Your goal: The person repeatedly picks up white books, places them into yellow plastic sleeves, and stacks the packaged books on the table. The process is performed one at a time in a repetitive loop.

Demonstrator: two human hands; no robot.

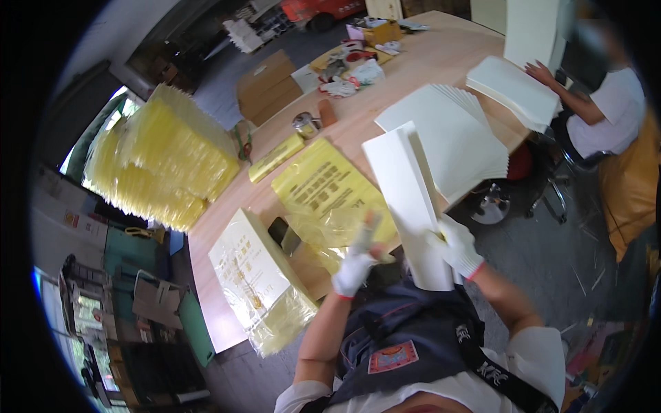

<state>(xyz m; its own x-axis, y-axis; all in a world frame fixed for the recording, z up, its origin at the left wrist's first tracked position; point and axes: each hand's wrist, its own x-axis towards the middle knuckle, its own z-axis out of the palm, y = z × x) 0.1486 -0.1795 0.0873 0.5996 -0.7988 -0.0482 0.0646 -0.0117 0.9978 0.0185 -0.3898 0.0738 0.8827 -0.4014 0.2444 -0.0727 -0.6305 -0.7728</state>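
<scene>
Head view: right grip (457, 250) pinches the white board (402, 189) lying mostly forward-left; left grip (356, 267) blurred, state unclear.

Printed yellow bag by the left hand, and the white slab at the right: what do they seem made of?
Yellow bag: probably glossy plastic film; its near end is crinkled, shiny and see-through. White slab: likely matte paper or card, judging by flat faces and straight edges; which one stays open.

Daylight glares through left-side windows (91, 311), outer edges bow, and the left grip (355, 271) blurs.
</scene>
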